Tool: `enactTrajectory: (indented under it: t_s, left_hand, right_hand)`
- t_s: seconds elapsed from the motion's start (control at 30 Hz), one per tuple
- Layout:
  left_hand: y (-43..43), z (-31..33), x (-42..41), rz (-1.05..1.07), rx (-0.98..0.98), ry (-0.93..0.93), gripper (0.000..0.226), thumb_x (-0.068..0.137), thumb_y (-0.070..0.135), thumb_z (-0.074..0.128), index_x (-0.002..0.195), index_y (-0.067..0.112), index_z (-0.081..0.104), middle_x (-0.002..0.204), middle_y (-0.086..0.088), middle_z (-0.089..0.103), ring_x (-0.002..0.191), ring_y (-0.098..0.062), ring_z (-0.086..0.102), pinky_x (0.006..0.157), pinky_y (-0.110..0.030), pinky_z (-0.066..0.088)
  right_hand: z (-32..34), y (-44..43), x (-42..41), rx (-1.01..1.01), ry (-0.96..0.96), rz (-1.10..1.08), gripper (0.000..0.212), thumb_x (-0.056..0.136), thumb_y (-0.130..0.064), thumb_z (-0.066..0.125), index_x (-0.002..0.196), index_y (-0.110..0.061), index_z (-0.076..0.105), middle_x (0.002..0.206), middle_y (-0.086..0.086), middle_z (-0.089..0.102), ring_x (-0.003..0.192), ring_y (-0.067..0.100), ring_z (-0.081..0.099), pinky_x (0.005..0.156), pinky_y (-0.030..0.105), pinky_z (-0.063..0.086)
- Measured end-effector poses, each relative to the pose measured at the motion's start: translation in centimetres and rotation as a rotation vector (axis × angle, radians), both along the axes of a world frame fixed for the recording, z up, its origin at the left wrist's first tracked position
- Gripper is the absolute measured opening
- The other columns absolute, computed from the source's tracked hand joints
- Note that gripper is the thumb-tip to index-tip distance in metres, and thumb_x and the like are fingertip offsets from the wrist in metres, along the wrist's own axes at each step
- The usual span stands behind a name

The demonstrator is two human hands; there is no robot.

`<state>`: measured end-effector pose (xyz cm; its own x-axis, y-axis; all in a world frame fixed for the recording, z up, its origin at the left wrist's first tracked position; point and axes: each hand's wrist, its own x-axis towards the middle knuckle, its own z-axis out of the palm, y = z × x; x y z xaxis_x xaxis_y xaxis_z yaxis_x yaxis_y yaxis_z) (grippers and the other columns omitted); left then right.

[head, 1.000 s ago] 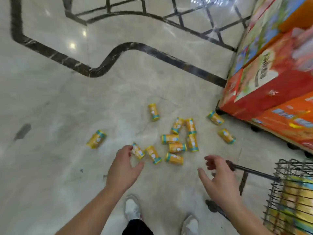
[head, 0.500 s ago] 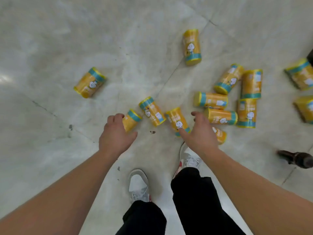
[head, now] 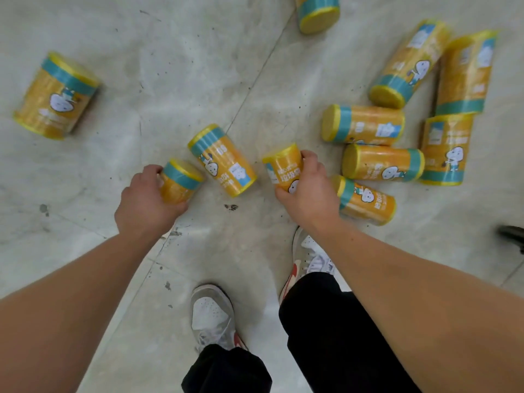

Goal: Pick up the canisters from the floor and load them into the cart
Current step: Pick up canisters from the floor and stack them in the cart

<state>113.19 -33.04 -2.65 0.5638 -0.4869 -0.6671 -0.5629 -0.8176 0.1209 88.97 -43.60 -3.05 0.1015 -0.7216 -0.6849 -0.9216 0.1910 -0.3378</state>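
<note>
Several yellow canisters with teal bands lie scattered on the pale marble floor. My left hand (head: pixel 147 202) is closed around one canister (head: pixel 180 180) that rests on the floor. My right hand (head: pixel 307 191) grips a second canister (head: pixel 283 165) from its right side. A third canister (head: pixel 222 160) lies loose between my two hands. Another (head: pixel 365 199) lies just right of my right hand. A cluster (head: pixel 397 137) sits further right, and a single one (head: pixel 55 95) lies at the far left. The cart is out of view.
My two grey shoes (head: pixel 212 316) (head: pixel 309 256) and black trouser legs stand just below the hands. A dark object (head: pixel 511 236), perhaps a wheel, shows at the right edge. One more canister (head: pixel 317 12) lies at the top edge.
I have bent lower, so the canisters look bigger. Both hands moved down onto canisters and closed on them; a second ago they hung open above the floor.
</note>
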Motion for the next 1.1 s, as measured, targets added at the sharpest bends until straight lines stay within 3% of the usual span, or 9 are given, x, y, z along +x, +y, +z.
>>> enactTrajectory:
  t_s: [0.17,0.27,0.43,0.57,0.7,0.87,0.97,1.1]
  left_hand:
    - [-1.3,8.1,-1.4,0.141,-0.14,0.06,0.075,0.062,0.037,0.084,0.125,0.027,0.045,0.116,-0.001,0.058,0.101,-0.026,0.059,0.076,-0.038,0.048]
    - [-2.8,15.5,-2.1,0.197,-0.261,0.113,0.074,0.06,0.041,0.085,0.121,0.031,0.046,0.108,0.006,0.058,0.093,-0.023,0.062,0.078,-0.042,0.054]
    - [-6.3,31.9,-5.2,0.225,-0.488,0.296,0.07,0.061,0.038,0.088,0.118,0.033,0.048,0.105,0.009,0.061,0.091,-0.011,0.063,0.074,-0.035,0.054]
    - [-8.6,45.6,-10.4,0.171,-0.64,0.428,0.065,0.061,0.037,0.088,0.114,0.032,0.05,0.101,0.013,0.062,0.088,-0.001,0.061,0.07,-0.027,0.052]
    - [-9.6,56.0,-17.5,0.111,-0.723,0.59,0.063,0.062,0.034,0.088,0.112,0.032,0.051,0.099,0.015,0.063,0.085,-0.001,0.064,0.072,-0.035,0.057]
    - [-8.7,65.2,-28.0,-0.023,-0.734,0.74,0.059,0.062,0.034,0.088,0.11,0.029,0.053,0.095,0.012,0.065,0.076,0.006,0.063,0.068,-0.026,0.054]
    - [-7.7,68.9,-35.3,-0.121,-0.73,0.814,0.055,0.061,0.04,0.087,0.105,0.033,0.055,0.093,0.012,0.068,0.079,0.001,0.065,0.069,-0.028,0.055]
    - [-6.1,70.9,-47.2,-0.268,-0.726,0.884,0.049,0.064,0.042,0.085,0.103,0.035,0.057,0.086,0.017,0.07,0.072,0.007,0.065,0.062,-0.019,0.052]
  right_hand:
    - [8.8,0.2,-0.8,-0.078,-0.08,-0.179,0.078,0.073,-0.04,0.077,0.138,-0.029,0.036,0.126,-0.003,0.053,0.111,0.021,0.055,0.08,0.038,0.05]
    - [16.7,0.2,-0.9,-0.126,-0.129,-0.279,0.077,0.07,-0.044,0.077,0.135,-0.034,0.038,0.123,-0.011,0.056,0.109,0.015,0.056,0.076,0.035,0.049]
    - [33.1,0.2,-2.2,-0.25,-0.208,-0.407,0.078,0.062,-0.056,0.074,0.128,-0.048,0.034,0.118,-0.019,0.058,0.106,0.01,0.06,0.082,0.04,0.054]
    - [46.3,0.3,-5.6,-0.389,-0.321,-0.519,0.08,0.059,-0.057,0.075,0.129,-0.047,0.038,0.115,-0.02,0.06,0.1,0.002,0.062,0.082,0.04,0.057]
    - [57.6,1.2,-11.2,-0.556,-0.401,-0.595,0.076,0.059,-0.054,0.078,0.125,-0.048,0.042,0.107,-0.023,0.063,0.093,-0.001,0.065,0.08,0.04,0.057]
    - [68.2,3.8,-20.9,-0.727,-0.386,-0.641,0.071,0.065,-0.039,0.086,0.122,-0.049,0.044,0.103,-0.024,0.063,0.091,-0.004,0.063,0.08,0.034,0.057]
    - [72.2,5.8,-28.1,-0.806,-0.351,-0.687,0.071,0.066,-0.035,0.086,0.121,-0.05,0.043,0.099,-0.029,0.061,0.091,-0.008,0.061,0.078,0.032,0.056]
    - [74.1,8.9,-39.1,-0.836,-0.299,-0.763,0.067,0.067,-0.042,0.084,0.115,-0.058,0.041,0.101,-0.029,0.06,0.09,-0.006,0.061,0.076,0.035,0.056]
